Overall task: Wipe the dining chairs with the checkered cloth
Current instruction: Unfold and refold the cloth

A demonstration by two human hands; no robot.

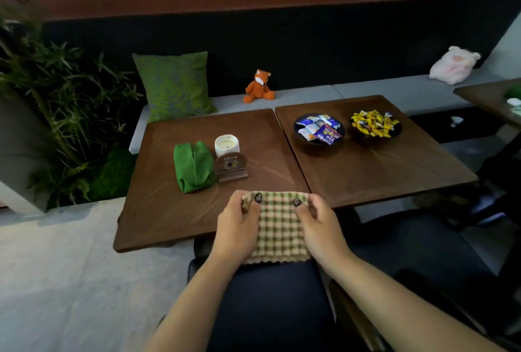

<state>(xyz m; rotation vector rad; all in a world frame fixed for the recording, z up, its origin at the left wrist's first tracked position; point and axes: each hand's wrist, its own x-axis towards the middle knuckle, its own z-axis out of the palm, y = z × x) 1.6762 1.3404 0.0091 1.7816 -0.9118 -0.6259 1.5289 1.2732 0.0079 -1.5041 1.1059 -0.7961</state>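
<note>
Both hands, left hand (238, 225) and right hand (320, 227), pinch the cloth (277, 227) over the chair (276, 295) — wiping looks barely begun, I'd say.

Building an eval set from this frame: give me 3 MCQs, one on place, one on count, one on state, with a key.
1. Where does the fox toy sit?
A. on the left table
B. on the bench seat behind the tables
C. in a bowl

2. How many bowls of wrapped sweets stand on the right table?
A. one
B. two
C. four

3. How is the checkered cloth held?
A. by the left hand and right hand together
B. by the right hand alone
C. it lies untouched on the floor

Key: 1 B, the toy sits on the grey cushion by the green pillow; 2 B, one bowl has blue packets, one has yellow; 3 A, each hand pinches an upper corner.
</note>
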